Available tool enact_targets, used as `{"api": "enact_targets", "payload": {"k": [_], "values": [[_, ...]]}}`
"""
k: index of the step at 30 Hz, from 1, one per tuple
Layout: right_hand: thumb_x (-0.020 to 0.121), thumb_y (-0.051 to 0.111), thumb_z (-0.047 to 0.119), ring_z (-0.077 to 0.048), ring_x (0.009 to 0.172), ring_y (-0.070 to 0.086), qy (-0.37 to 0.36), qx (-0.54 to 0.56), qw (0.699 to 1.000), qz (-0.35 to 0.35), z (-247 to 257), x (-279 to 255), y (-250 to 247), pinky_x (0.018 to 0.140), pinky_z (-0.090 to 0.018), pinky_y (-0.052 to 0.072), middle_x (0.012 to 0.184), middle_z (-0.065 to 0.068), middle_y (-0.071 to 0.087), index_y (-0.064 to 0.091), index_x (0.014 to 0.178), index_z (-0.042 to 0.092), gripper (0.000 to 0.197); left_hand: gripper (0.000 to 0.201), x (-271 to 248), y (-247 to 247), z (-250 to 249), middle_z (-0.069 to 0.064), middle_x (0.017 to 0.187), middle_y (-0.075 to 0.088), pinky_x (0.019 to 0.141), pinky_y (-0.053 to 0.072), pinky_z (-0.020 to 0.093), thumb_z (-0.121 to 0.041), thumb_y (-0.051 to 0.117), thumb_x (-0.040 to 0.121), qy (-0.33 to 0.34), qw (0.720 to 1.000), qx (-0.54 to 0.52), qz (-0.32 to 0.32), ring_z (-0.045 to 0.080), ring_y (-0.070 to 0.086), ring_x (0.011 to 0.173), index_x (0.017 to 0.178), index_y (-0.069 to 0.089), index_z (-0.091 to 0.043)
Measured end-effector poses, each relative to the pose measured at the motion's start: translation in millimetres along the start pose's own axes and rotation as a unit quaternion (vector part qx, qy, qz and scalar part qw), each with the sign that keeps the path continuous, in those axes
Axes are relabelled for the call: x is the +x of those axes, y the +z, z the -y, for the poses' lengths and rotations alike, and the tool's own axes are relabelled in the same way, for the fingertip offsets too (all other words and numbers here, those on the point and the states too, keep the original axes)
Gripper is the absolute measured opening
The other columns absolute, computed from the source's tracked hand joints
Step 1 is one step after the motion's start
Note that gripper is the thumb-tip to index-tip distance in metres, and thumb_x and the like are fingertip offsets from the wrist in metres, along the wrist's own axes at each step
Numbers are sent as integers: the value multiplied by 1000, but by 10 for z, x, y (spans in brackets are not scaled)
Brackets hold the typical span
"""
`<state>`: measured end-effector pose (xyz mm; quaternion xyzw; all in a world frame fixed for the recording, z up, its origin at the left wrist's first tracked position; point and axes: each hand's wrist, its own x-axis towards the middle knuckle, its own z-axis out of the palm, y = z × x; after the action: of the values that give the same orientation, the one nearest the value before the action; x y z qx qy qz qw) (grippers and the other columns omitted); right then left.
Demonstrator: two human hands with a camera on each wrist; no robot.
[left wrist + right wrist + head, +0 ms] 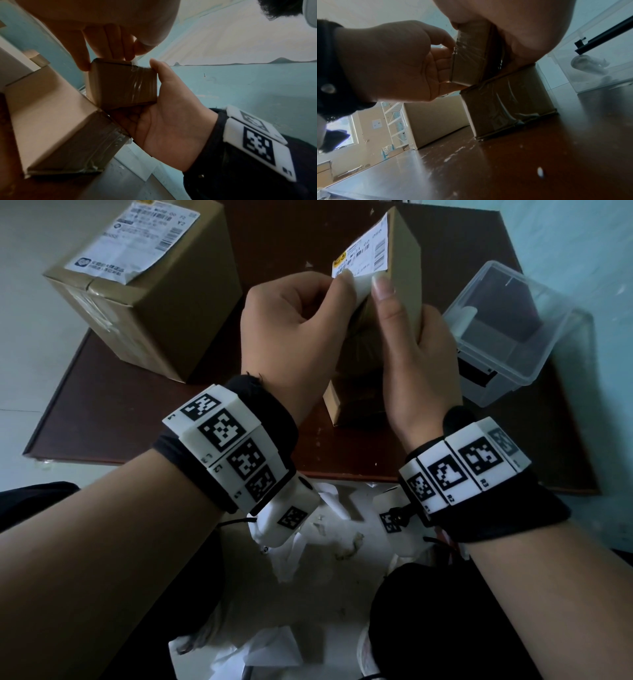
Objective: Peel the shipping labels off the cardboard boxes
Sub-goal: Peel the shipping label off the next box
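Observation:
A small cardboard box point(406, 258) is held tilted above the dark table point(137, 422), a white shipping label point(363, 251) on its left face. My left hand point(342, 282) pinches the label's lifted lower corner between thumb and forefinger. My right hand point(406, 309) grips the box, its thumb on the near edge beside the label. In the left wrist view the taped end of the box point(123, 83) rests against my right palm, a sliver of the label point(135, 62) under my left fingertips point(126, 56). A large box point(144, 302) at the back left carries its own label point(137, 237).
Another small box point(337, 405) stands on the table beneath my hands. A clear plastic container point(513, 330) sits at the right with a paper scrap inside. Crumpled white paper point(308, 542) lies on the floor below the table's near edge.

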<state>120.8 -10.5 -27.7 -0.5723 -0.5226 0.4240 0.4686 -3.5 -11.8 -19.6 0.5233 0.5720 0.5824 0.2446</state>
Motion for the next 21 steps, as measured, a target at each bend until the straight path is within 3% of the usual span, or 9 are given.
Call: {"api": "enact_targets", "payload": {"k": [6,13,21], "values": [[103,60,62,12,94,68,1,-1,1000,-2,2,-8,-1,79,-14,57,110,17,71,62,130,26,45,37,-1,-5,-11,-17,46,50,48,34,18,-22,63,98,-7,1000,3,7,1,44,46,61,66,-21],[103,60,61,15,94,66,3,-2,1000,1,7,-7,1,77,-12,56,110,18,69,60,129,27,43,34,7,-1,-3,-14,48,50,47,34,17,-22,64,98,0,1000,2,1,1,44,46,65,70,-12],[103,60,62,12,95,68,-1,-3,1000,-3,14,-7,-2,77,-13,56,111,16,70,61,131,25,46,38,11,-7,-25,-16,45,48,48,33,15,-20,63,97,-7,1000,-1,6,0,43,45,59,65,-22]]}}
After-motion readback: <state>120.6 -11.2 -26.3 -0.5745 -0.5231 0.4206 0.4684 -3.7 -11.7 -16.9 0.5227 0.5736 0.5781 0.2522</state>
